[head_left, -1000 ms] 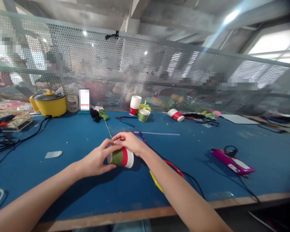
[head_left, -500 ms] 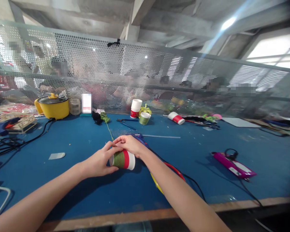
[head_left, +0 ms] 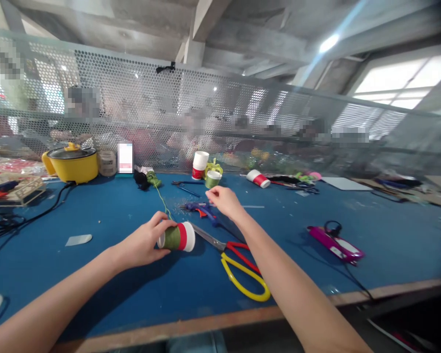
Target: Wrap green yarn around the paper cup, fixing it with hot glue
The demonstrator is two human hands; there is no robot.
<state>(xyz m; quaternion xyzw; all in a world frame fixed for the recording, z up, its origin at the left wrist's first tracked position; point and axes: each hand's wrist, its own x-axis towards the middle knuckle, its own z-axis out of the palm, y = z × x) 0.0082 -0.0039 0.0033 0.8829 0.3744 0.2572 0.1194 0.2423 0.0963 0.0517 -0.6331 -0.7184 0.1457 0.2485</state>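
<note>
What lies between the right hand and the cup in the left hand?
In the head view, a blue glue gun lies between the right hand and the cup. Lower in the picture, scissors point their blades toward the cup.

Yellow electric pot (head_left: pixel 77 166) near a perforated partition (head_left: pixel 132 73)
A jar (head_left: pixel 107 164) stands just beside the pot; a purple corded device (head_left: pixel 336 245) lies on the desk (head_left: pixel 139 296), a white board (head_left: pixel 345 184) farther back.

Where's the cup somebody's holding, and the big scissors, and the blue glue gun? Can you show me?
Held cup (head_left: pixel 174 239): head view, on its green wrapping.
Big scissors (head_left: pixel 221 246): head view, on the metal near the pivot.
Blue glue gun (head_left: pixel 210 214): head view, on its blue handle.
</note>
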